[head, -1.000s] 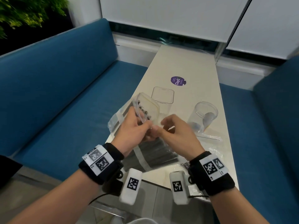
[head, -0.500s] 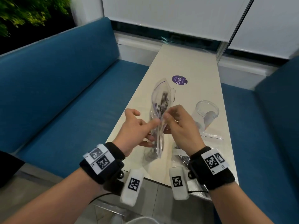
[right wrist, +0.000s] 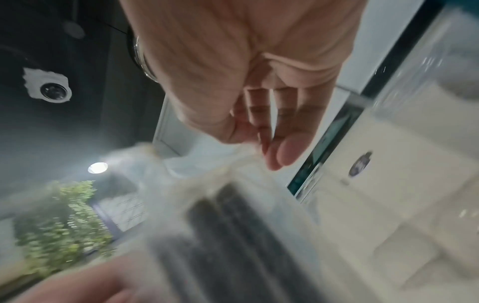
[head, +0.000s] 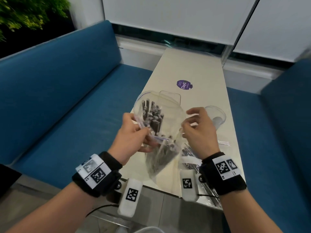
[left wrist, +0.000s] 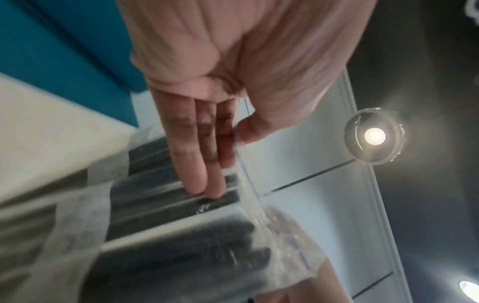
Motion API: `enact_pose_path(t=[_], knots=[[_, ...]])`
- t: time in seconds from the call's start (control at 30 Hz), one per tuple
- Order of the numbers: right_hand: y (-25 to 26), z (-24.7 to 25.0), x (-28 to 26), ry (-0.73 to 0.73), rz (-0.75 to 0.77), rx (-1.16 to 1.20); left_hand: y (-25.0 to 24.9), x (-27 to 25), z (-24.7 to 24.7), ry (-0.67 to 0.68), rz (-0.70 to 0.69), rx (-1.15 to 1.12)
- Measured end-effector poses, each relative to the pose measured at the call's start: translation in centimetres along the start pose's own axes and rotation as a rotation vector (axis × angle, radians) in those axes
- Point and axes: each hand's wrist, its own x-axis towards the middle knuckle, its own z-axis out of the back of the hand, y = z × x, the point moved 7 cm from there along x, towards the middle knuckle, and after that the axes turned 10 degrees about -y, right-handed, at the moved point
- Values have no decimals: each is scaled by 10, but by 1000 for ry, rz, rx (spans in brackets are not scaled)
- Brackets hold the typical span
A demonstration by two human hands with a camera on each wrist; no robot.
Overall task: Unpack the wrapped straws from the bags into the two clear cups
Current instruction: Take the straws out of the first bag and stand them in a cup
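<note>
A clear zip bag [head: 170, 118] full of dark wrapped straws [head: 152, 113] hangs above the table's near end, its mouth spread wide. My left hand [head: 139, 130] pinches the bag's left rim between thumb and fingers. On the right rim, my right hand [head: 186, 126] pinches with thumb and forefinger while its other fingers are spread. In the left wrist view the left hand [left wrist: 228, 143] grips the bag's edge [left wrist: 249, 184] over the straws [left wrist: 168, 235]. The blurred right wrist view has the right hand [right wrist: 259, 147] at the bag [right wrist: 220, 174]. One clear cup [head: 216, 116] stands right of the bag, another [head: 170, 96] behind it.
A second bag of straws [head: 190, 155] lies on the white table [head: 193, 68] under my right wrist. A purple sticker [head: 184, 84] is farther back. Blue benches [head: 67, 98] flank the narrow table on both sides.
My hands have pulled apart sideways, and the bag's mouth, narrow half a second ago, now gapes wide with the straw ends showing.
</note>
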Motion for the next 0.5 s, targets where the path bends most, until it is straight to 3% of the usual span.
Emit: enact_pose_path(t=[0.13,0.33,0.5], knots=[[-7,11,9,21,-4,-43,-2,6,30,-100,-30,-15],[-2,-14,-4,202,43,-260,-4,-6,15,65,-107,149],[-3,-13,-4,254,12,-209,-11,15,48,-91,-360,509]])
